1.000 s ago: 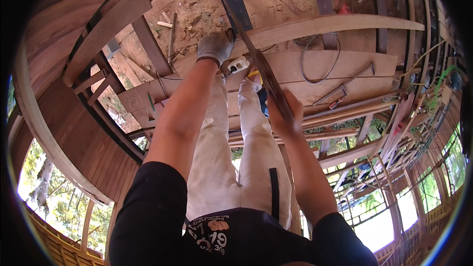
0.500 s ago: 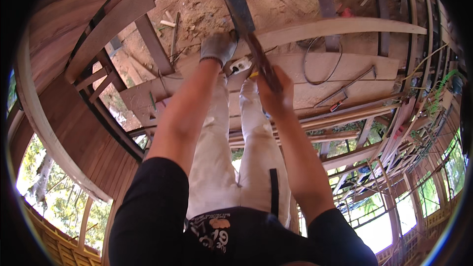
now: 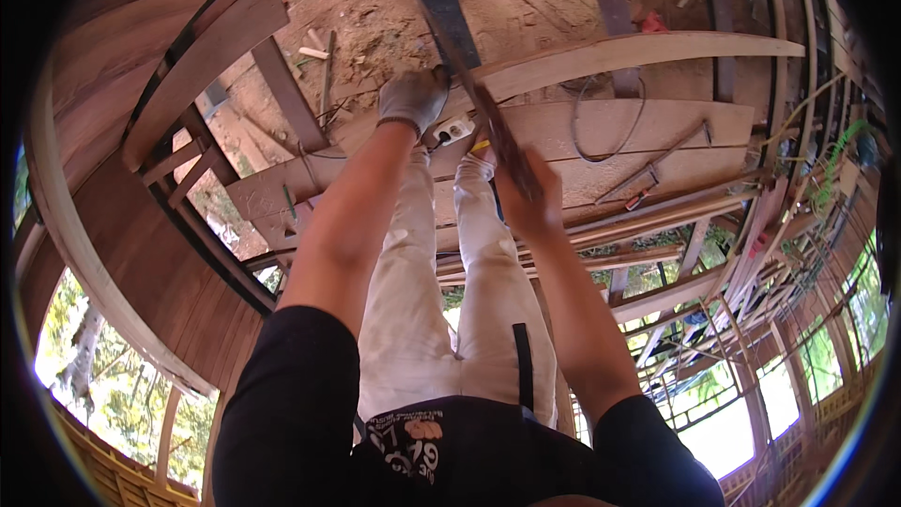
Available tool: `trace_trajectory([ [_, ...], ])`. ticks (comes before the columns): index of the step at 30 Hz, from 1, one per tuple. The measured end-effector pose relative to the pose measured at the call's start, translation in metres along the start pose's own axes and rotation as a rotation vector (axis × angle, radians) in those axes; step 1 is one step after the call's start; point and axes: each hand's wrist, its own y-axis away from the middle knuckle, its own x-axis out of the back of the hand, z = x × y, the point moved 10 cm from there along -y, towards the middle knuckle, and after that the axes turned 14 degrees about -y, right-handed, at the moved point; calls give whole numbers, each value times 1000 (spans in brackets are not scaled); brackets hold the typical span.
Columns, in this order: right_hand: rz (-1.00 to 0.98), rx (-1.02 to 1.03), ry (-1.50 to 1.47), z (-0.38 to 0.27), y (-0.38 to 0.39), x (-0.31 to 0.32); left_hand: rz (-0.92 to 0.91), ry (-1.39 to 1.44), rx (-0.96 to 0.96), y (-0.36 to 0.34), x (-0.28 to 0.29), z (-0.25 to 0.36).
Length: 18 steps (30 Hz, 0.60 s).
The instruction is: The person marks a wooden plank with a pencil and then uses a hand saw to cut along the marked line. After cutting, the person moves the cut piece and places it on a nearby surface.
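I look down past my pale trousers at my feet on a wide wooden plank [image 3: 601, 145]. My right hand [image 3: 530, 195], bare, is closed around the near end of a long thin dark slat [image 3: 488, 113] that runs up and left, away from me. My left hand [image 3: 413, 99] wears a grey glove. Its curled fingers sit right beside the slat's far part, and I cannot tell whether they grip it. A white socket block [image 3: 453, 129] lies on the plank just below the glove.
A curved pale beam [image 3: 648, 52] crosses beyond the plank. A grey cable loop [image 3: 587, 127] and a long metal tool [image 3: 657, 164] lie on the plank to the right. Bare earth with wood scraps [image 3: 375, 28] lies below, and curved timber framing [image 3: 202, 56] rings the left.
My right hand has slid a little farther away from me along the slat. The gloved left hand has stayed almost where it was.
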Motion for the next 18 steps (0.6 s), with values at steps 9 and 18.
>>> trace_trajectory([
  [9, 13, -87, 200, 5, 57, 40, -29, 86, 85, 19, 12, 4],
  [18, -84, -147, 600, -42, 155, 69, -59, 84, 115, 18, 29, -3],
])
